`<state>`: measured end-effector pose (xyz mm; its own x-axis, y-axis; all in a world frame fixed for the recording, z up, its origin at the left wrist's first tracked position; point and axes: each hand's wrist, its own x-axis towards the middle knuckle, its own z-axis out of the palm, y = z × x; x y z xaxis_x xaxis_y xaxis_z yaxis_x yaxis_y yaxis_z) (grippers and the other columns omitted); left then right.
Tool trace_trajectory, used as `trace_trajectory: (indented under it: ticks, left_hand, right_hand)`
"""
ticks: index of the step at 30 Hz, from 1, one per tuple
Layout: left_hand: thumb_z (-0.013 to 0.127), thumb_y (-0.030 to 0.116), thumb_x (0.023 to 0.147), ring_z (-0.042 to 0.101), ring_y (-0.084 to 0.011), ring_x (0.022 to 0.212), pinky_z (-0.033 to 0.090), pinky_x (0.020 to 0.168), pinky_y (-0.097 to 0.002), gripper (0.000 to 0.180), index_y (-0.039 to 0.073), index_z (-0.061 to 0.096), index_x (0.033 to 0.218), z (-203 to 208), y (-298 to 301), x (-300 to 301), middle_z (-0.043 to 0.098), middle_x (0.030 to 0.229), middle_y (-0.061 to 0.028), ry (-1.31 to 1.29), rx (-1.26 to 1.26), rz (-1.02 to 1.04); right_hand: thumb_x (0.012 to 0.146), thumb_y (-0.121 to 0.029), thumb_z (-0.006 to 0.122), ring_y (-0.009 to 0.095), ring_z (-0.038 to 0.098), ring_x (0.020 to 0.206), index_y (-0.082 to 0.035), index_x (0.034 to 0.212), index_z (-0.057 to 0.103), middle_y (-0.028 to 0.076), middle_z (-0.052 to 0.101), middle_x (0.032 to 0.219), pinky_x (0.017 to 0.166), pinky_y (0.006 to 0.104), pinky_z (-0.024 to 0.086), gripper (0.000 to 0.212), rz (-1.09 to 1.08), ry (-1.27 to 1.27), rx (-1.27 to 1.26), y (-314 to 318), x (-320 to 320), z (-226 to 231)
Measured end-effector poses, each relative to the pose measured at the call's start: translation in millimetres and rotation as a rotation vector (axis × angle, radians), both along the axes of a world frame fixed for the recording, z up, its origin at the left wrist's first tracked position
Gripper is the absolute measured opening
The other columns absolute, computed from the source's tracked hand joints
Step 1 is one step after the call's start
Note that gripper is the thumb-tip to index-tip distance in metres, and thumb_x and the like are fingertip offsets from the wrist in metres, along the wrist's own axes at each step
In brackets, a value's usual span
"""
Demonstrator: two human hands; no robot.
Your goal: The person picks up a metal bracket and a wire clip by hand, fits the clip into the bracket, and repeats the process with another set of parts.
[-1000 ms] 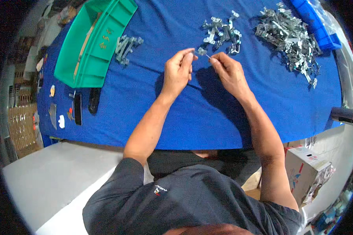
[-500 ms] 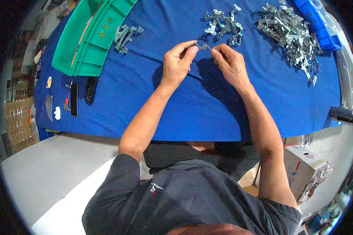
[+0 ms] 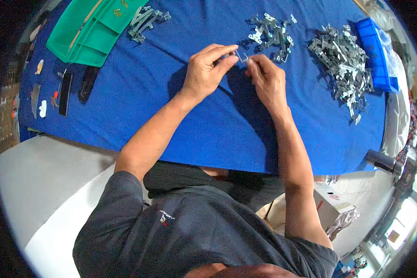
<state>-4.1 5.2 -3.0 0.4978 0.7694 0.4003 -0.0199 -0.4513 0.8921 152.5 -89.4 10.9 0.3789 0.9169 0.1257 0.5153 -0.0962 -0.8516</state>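
Observation:
Between my two hands, above the blue cloth, is a small metal bracket (image 3: 241, 56) with a thin bent shape. My left hand (image 3: 205, 73) pinches its left end between thumb and fingers. At its right end the fingertips of my right hand (image 3: 267, 78) are closed on it. Just beyond my right hand lies a small group of metal brackets (image 3: 272, 36), silvery and dark. A larger heap of similar metal parts (image 3: 340, 62) spreads at the right. Another few brackets (image 3: 146, 22) lie at the far left, beside a green bin.
The green plastic bin (image 3: 102, 39) stands at the far left on the blue cloth (image 3: 208, 134). A blue plastic bin (image 3: 380, 65) borders the heap at the right. A phone (image 3: 66, 95), a black object (image 3: 88, 83) and small items lie left. A dark cylinder (image 3: 380, 161) sits at the right edge.
The view has turned, so the table appears tilted and shifted. My right hand's fingers have bent inward around the bracket, which now sits at a different angle between my hands.

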Motion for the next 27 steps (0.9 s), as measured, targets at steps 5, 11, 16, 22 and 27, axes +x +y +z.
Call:
trace_trajectory:
  ticks: [5, 11, 16, 22, 27]
  left_hand:
    - [0.07, 0.011, 0.091, 0.064, -0.014, 0.088, 0.052, 0.078, -0.0262, 0.026, 0.003, 0.071, 0.116, 8, -2, -3, 0.071, 0.101, -0.0088, 0.135, 0.013, -0.03]
    - [0.071, 0.01, 0.09, 0.066, -0.0139, 0.088, 0.051, 0.075, -0.0261, 0.026, 0.004, 0.071, 0.115, 9, -3, -3, 0.071, 0.1, -0.0082, 0.132, -0.035, -0.026]
    - [0.071, 0.009, 0.089, 0.065, -0.0125, 0.084, 0.05, 0.072, -0.0246, 0.025, 0.004, 0.072, 0.113, 10, -3, -2, 0.071, 0.098, -0.0085, 0.129, 0.001, -0.03]
    - [0.071, 0.009, 0.088, 0.065, -0.0124, 0.083, 0.05, 0.072, -0.0248, 0.025, 0.003, 0.072, 0.113, 10, -3, -4, 0.072, 0.097, -0.0087, 0.147, 0.012, -0.042]
    - [0.071, 0.009, 0.089, 0.065, -0.0126, 0.083, 0.05, 0.07, -0.0251, 0.025, 0.003, 0.072, 0.113, 5, -2, 0, 0.072, 0.097, -0.0084, 0.127, 0.051, -0.04]
  right_hand:
    - [0.097, -0.015, 0.06, 0.015, 0.067, 0.07, -0.001, 0.102, 0.067, 0.01, 0.071, 0.078, 0.064, 0.0306, 0.052, 0.016, 0.093, 0.114, -0.054, -4, 11, 0]
    - [0.097, -0.015, 0.062, 0.009, 0.063, 0.069, 0.0, 0.102, 0.066, 0.005, 0.07, 0.081, 0.063, 0.0262, 0.051, 0.017, 0.069, 0.3, -0.092, -5, 10, 4]
    - [0.097, -0.016, 0.063, 0.01, 0.063, 0.066, 0.0, 0.102, 0.067, 0.005, 0.069, 0.08, 0.061, 0.0251, 0.05, 0.017, 0.064, 0.227, -0.108, -5, 9, 2]
    - [0.098, -0.014, 0.062, 0.009, 0.063, 0.07, 0.0, 0.113, 0.065, 0.005, 0.071, 0.085, 0.06, 0.0248, 0.05, 0.021, 0.109, 0.335, -0.114, -3, 12, 2]
    - [0.099, -0.015, 0.059, 0.009, 0.062, 0.072, 0.0, 0.117, 0.064, 0.006, 0.072, 0.089, 0.061, 0.0235, 0.049, 0.024, 0.114, 0.335, -0.136, -5, 12, 4]
